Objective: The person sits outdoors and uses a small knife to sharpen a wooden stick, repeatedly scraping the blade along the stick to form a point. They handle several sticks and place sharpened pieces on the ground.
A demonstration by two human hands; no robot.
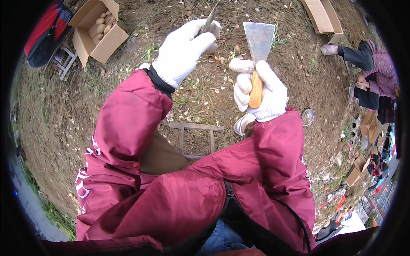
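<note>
In a white knitted work glove, my right hand (264, 88) grips a putty knife by its orange-brown wooden handle (256, 91). Its wide grey metal blade (259, 40) points away from me, above the soil. My left hand (181, 51), gloved the same way, pinches a narrow, dark grey-brown pointed piece (210, 19) between thumb and fingers. Whether that piece is a blade or a stick I cannot tell. The two tools are apart. Below my hands lies bare soil (205, 86) with grass tufts and scattered pale flakes.
A wooden frame (196, 126) lies near my legs, left of a shoe (243, 123). At far left, an open cardboard box (107, 48) holds several potatoes beside a small stool (65, 60). Another box (323, 16) is far right. A person (379, 70) sits at right, beyond a clear round container (307, 117).
</note>
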